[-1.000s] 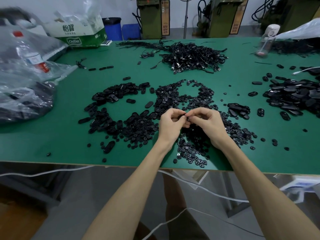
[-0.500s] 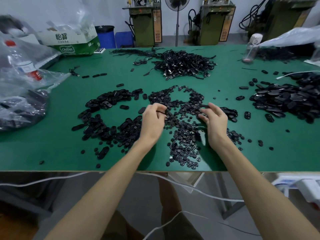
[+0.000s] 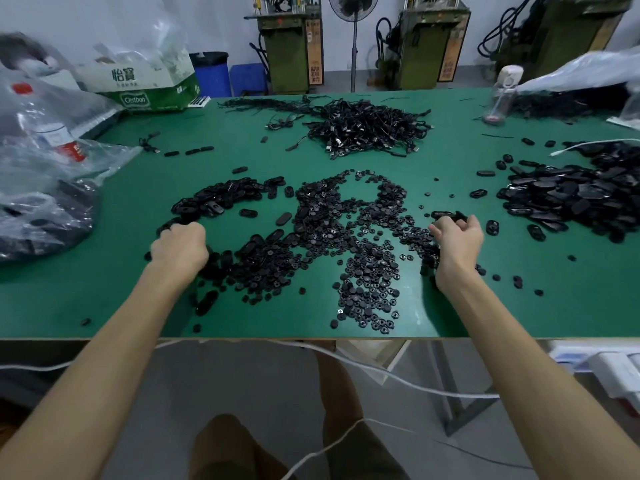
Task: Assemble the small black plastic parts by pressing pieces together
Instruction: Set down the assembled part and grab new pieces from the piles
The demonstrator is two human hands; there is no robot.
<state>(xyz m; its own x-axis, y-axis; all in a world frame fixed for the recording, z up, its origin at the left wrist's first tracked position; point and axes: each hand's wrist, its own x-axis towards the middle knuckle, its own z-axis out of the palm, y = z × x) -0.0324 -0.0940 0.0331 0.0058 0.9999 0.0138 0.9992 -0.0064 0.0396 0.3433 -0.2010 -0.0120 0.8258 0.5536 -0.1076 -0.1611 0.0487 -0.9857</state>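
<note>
Black plastic parts lie in heaps on the green table (image 3: 86, 289). Oval shells (image 3: 221, 202) are heaped at the left, and small round pieces (image 3: 363, 271) are spread across the middle. My left hand (image 3: 180, 245) sits knuckles-up on the near end of the oval shells. Its fingers curl down into them and the fingertips are hidden. My right hand (image 3: 457, 242) is at the right edge of the round pieces. It pinches a small black part (image 3: 459, 216) between thumb and fingers, beside a few loose pieces.
A big heap of oval parts (image 3: 571, 199) lies at the right. A tangle of black cables (image 3: 367, 129) is at the back centre. Plastic bags with a bottle (image 3: 45, 168) crowd the left edge. A carton (image 3: 145, 88) and a spray bottle (image 3: 502, 95) stand at the back. A white cable (image 3: 381, 372) hangs below the table.
My hands were pressed together over the middle pile a second ago. They have spread apart, the left to the oval shells and the right out to the right with a black part.
</note>
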